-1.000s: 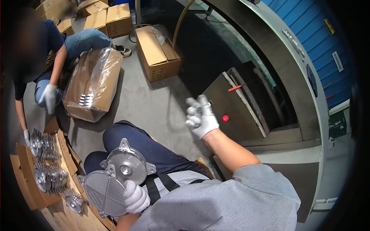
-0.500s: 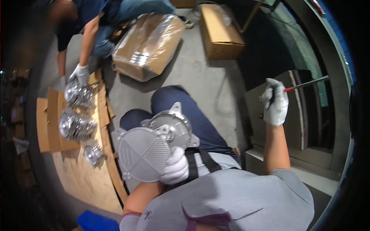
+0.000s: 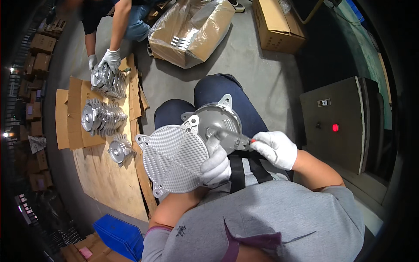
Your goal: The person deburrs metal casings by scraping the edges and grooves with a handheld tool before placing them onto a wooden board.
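Observation:
My left hand (image 3: 215, 168) is closed on the edge of a round cast-metal cover (image 3: 174, 159) with ridges and bolt ears, tilted up above my lap. Behind it, a second round metal casting (image 3: 230, 118) with ears rests over my thigh; whether the two castings touch, I cannot tell. My right hand (image 3: 276, 149) grips a file (image 3: 232, 135) with a red part at the handle. The file's blade lies across the second casting, its tip near the casting's centre and my left thumb. Most of the handle is hidden in my fist.
At left, stacked metal castings (image 3: 102, 117) and a single casting (image 3: 121, 149) stand on a plywood board (image 3: 107, 185) with cardboard. A co-worker's gloved hands (image 3: 110, 60) touch another stack. A plastic-lined carton (image 3: 205, 43), a closed carton (image 3: 279, 32), a grey cabinet (image 3: 334, 126) and a blue bin (image 3: 118, 236) surround me.
My right hand has swung in from the far right, bringing the file onto the second casting. My left hand still holds the ridged cover. The whole view has shifted.

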`<state>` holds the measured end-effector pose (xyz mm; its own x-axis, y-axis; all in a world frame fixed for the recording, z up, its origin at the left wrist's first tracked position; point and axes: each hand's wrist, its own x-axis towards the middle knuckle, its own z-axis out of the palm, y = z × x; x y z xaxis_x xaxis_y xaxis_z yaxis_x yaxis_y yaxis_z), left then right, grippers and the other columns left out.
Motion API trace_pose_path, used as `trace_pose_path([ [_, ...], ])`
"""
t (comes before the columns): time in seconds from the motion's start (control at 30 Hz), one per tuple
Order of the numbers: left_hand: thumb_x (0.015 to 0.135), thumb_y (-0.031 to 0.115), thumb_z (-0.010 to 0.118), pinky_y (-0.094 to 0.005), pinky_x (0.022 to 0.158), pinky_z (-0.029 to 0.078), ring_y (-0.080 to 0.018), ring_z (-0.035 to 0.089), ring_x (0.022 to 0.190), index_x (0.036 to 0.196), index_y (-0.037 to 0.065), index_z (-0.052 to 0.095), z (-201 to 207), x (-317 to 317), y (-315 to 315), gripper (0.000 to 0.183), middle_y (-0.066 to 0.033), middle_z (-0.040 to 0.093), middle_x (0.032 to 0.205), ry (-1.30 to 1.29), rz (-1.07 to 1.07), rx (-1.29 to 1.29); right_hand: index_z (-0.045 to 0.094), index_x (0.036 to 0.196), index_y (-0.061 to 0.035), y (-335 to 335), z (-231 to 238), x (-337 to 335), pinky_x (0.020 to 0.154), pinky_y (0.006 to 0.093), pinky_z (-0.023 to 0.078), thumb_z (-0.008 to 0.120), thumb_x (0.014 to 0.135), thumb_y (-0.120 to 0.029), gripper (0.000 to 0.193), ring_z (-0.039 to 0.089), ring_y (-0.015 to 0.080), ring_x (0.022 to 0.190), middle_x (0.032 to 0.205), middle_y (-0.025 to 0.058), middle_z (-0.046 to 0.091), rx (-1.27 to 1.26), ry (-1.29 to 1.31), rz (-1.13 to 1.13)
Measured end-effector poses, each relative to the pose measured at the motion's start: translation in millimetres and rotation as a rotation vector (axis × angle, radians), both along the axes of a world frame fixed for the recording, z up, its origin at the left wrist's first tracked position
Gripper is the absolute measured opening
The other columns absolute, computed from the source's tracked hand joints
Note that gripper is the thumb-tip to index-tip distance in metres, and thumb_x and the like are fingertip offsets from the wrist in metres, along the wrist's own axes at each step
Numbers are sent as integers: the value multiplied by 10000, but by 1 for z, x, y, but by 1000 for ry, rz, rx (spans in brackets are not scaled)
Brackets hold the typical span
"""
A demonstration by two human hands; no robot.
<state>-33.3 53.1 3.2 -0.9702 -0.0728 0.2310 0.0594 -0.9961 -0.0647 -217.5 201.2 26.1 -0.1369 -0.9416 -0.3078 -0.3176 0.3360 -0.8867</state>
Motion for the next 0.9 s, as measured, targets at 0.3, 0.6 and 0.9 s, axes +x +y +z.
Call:
trace_pose_path([
  [0.3, 973, 307, 428, -241, 434, 373, -119, 467, 479, 910, 49, 514, -5, -7, -6, 279, 1, 462, 583, 114, 76, -217, 637, 991, -37, 8, 4, -3, 723, 354, 497, 526, 968, -327, 312, 634, 287, 779, 799, 144, 638, 159, -148, 59],
  [0.6, 982, 398, 420, -250, 362, 369, -102, 481, 426, 884, 65, 499, 5, 0, 2, 356, 2, 503, 612, -27, -35, 20, 636, 1121, -70, -17, 17, -10, 701, 389, 515, 558, 902, -482, 473, 650, 328, 793, 843, 141, 661, -27, 200, 439],
  [0.9, 966, 403, 462, -263, 400, 418, -127, 520, 464, 1161, 38, 456, -4, 12, 8, 413, 5, 520, 637, -41, -35, 42, 663, 973, -55, -32, 9, -2, 640, 382, 506, 623, 896, -308, 267, 640, 321, 701, 733, 153, 637, -289, 73, 344],
])
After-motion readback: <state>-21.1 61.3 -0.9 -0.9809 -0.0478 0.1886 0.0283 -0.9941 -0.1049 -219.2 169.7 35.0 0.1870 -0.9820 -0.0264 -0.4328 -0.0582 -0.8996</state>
